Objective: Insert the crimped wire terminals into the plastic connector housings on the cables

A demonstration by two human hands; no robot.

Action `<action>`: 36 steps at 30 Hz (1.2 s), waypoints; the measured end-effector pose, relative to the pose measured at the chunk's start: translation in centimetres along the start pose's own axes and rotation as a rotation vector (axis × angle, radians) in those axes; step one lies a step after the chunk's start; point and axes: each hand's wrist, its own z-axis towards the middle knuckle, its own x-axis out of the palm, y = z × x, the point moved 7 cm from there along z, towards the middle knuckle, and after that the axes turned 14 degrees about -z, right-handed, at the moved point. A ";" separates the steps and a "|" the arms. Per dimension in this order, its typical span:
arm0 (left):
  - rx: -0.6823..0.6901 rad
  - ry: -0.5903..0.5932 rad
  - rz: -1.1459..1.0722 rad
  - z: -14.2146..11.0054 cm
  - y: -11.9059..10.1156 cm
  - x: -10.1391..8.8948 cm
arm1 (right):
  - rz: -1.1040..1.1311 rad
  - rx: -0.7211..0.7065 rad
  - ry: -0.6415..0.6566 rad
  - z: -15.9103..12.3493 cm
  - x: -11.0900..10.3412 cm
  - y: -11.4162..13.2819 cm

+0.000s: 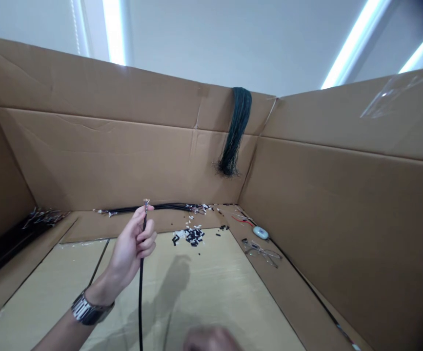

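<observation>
At the bottom edge your right hand (211, 340) is only just showing, blurred and cut off by the frame, so I cannot tell whether its fingers are curled or loose, or whether they are touching anything. Your left hand (132, 248), with the metal wristwatch (87, 309) on its wrist, is pinching a black cable (140, 292) near its stripped end (146, 201) — fingers closed around the jacket, the bare strands standing upright just above your fingertips and the rest hanging down out of view.

You are gripping close to that frayed tip, and I judge that a squeeze or a twist there could splay or snap the fine strands. The long hanging length could also drag across the taped tabletop (214, 292) and scatter the pile of black and white cut pieces (191, 236) lying beyond your hand.

Farther back, the bundle of finished cables (152, 208) is lying along the cardboard wall (123, 161), and the eyeglasses (262, 252) are resting to the right — an easy thing to snag. A tassel of dark wires (235, 131) is hanging over the wall's top edge.
</observation>
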 end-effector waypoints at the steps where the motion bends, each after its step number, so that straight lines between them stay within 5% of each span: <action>1: -0.002 0.013 -0.006 0.2 -0.3 0.3 | -0.035 0.016 -0.031 2.0 -0.8 -0.8; 8: 0.040 0.072 -0.022 1.9 -1.5 2.7 | -0.201 0.077 -0.267 16.3 -3.7 -3.0; 13: 0.036 0.124 0.004 2.7 -2.0 3.8 | -0.181 0.062 -0.315 18.6 -2.5 -3.2; 18: 0.052 0.172 0.023 3.5 -2.4 4.5 | -0.082 -0.027 -0.319 17.7 -4.7 -2.3; 22: 0.011 0.234 0.176 3.3 -1.9 4.6 | 0.073 -0.182 -0.390 14.3 -11.9 1.1; 27: -0.022 0.336 0.536 0.9 -0.7 4.8 | 0.234 -0.387 -0.589 5.4 -20.5 5.2; 31: -0.048 0.293 0.840 -1.1 0.4 5.0 | 0.154 -0.467 -0.678 1.5 -21.6 6.5; 36: -0.093 0.259 0.929 -2.3 1.1 5.7 | 0.064 -0.528 -0.628 1.5 -20.6 6.7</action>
